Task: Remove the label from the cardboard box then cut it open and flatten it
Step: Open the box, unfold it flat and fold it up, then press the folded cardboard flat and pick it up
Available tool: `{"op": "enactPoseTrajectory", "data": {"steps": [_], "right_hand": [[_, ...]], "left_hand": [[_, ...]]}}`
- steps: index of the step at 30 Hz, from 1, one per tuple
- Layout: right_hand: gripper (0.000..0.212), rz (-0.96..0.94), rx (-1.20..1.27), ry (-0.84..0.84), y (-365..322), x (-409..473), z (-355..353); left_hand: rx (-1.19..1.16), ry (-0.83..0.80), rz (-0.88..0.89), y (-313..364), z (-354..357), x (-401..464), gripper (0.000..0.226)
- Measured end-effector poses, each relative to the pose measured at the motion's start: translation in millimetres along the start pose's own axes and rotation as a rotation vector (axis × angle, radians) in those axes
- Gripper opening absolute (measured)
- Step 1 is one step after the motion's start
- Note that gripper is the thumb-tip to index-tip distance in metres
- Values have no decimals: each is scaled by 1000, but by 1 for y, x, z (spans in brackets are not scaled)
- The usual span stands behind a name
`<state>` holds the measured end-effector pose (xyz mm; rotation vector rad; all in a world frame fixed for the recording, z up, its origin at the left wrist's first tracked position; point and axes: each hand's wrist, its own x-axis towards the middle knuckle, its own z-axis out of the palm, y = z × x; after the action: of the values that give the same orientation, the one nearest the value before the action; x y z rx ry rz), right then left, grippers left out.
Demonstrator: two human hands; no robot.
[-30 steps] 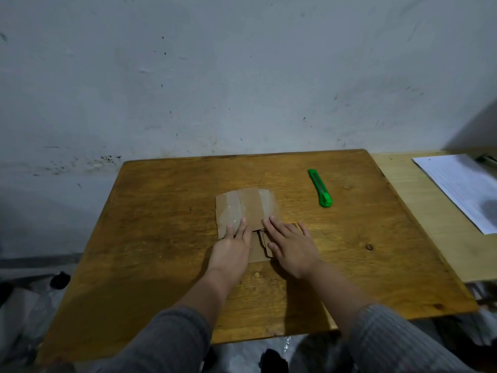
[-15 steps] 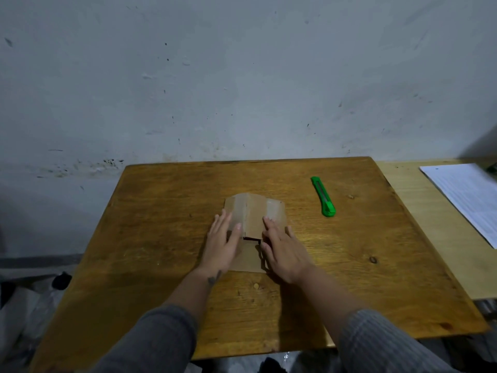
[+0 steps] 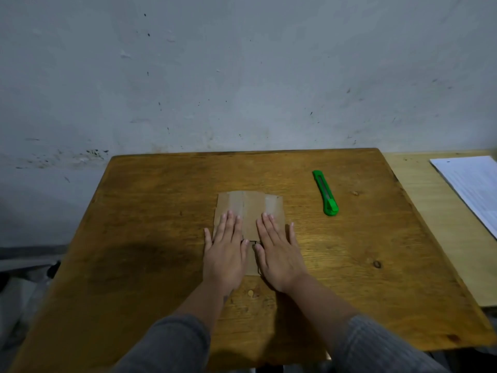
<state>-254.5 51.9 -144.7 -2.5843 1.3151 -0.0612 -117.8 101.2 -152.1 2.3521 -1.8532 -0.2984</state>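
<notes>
- The cardboard box (image 3: 250, 211) lies flattened in the middle of the brown wooden table (image 3: 150, 238), its far flaps pointing toward the wall.
- The left hand (image 3: 224, 254) rests palm down on the left part of the cardboard, fingers stretched out flat and close together, the little finger reaching onto the bare wood at the left edge.
- The right hand (image 3: 278, 254) lies palm down on the right part of the cardboard, fingers spread flat, the little finger just off the right edge.
- Neither hand grips anything; both lie flat against the sheet, thumbs nearly meeting over a narrow strip of cardboard between them.
- A green box cutter (image 3: 326, 193) lies on the table to the right of the cardboard, apart from it, untouched.
- A lighter table (image 3: 430, 224) adjoins the right side, and a white sheet of paper (image 3: 473, 184) lies on it.
- Grey ribbed sleeves (image 3: 172, 345) cover both forearms.
- A scuffed grey wall (image 3: 242, 76) stands behind the table.
</notes>
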Motion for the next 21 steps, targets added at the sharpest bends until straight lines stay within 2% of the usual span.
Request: {"op": "enactPoseTrajectory", "data": {"steps": [9,13,15,17,21], "right_hand": [[70,-10,49,31,-1,5,7],[63,11,122,15,-1,4,3],[59,78,146,60,-4,1,4],[55,228,143,95,-12,-4,4],[49,473,297,25,-33,0,-5]], "left_hand": [[11,35,8,1,3,3,67],[-2,58,-28,1,3,2,63],[-99,82,-142,2,-1,2,54],[-213,58,-258,3,-6,2,44],[-410,11,-352,7,-17,0,44]]}}
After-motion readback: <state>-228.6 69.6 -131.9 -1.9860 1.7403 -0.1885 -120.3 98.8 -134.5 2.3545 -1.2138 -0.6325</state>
